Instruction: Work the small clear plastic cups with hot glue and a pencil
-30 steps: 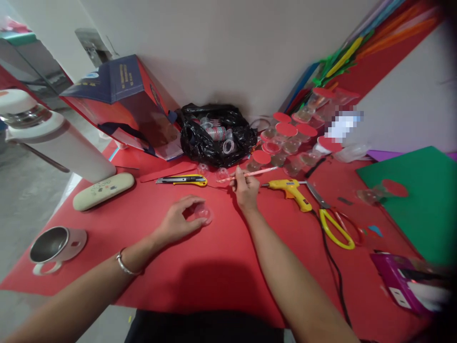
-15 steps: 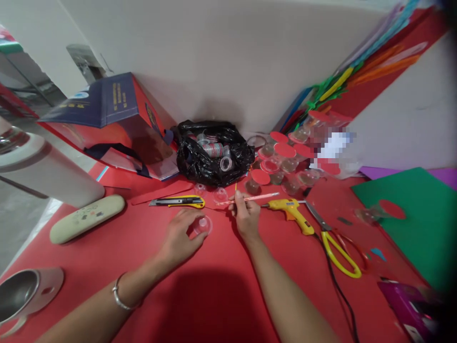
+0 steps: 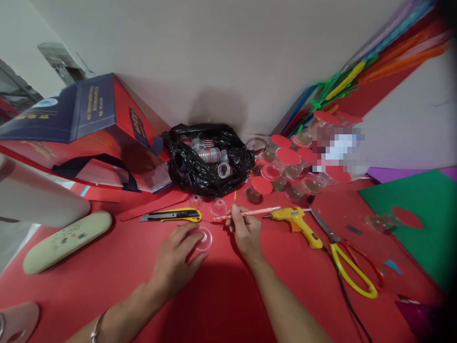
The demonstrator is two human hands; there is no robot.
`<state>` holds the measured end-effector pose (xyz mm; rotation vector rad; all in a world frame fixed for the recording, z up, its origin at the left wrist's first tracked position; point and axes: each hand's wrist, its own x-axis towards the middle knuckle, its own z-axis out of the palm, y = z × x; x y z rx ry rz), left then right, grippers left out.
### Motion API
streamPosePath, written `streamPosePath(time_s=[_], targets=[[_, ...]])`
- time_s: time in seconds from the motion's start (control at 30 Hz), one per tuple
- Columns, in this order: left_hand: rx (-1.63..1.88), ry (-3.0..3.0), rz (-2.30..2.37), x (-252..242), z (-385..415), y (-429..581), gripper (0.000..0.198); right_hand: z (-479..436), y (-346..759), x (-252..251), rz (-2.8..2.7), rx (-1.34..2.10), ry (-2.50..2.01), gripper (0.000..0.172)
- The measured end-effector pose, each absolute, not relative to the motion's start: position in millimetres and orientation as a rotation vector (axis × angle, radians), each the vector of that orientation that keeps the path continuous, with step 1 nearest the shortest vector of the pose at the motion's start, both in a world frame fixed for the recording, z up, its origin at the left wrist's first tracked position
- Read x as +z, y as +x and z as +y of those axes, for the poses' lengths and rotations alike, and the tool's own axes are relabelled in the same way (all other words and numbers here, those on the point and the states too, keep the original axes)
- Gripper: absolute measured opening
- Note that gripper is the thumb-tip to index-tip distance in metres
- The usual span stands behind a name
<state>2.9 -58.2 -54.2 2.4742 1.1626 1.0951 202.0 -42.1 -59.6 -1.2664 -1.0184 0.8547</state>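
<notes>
Clock centred on the clear plastic piece (image 3: 204, 240), flat on the red counter (image 3: 107, 286), twelve toward the wall. Nearest, between eight and nine, a mug (image 3: 23, 319), cut off by the frame edge, perhaps parked there to stay clear of elbows. At eight, the left hand (image 3: 174, 257), with loosely curled fingers and a part-open grip, apparently closed on nothing; thumb clear of the piece, fingertips over its left rim. Cannot tell whether in contact. Perhaps curved so to steady something light.

Just past three, scissors (image 3: 353, 271) with handles toward the person, probably for easy pick-up. At nine, a pale green case (image 3: 67, 243), well apart. At three, the right hand (image 3: 244, 228), with grip closed on a pink stick (image 3: 262, 211), pinched nearly crosswise, perhaps to keep it handy. Just before three, a yellow glue gun (image 3: 296, 224), likely for right-hand reach. At ten, a utility knife (image 3: 171, 215), metal end away from both hands, seemingly for safety.

Farther, near twelve, two more clear pieces (image 3: 218, 206), side by side. Between one and two, red-topped containers (image 3: 262, 185), perhaps bunched to save room. At twelve, a black bag (image 3: 214, 186), mouth spread, presumably for access to nested plastic cups (image 3: 209, 155).
</notes>
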Motion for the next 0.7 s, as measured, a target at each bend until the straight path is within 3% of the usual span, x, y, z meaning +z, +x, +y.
streamPosePath(time_s=[0.7], targets=[[0.959,2.672,1.043,-46.6,-65.4,0.5,0.036,-38.1,205.0,-60.5,-1.019,0.899,-1.278,0.046]])
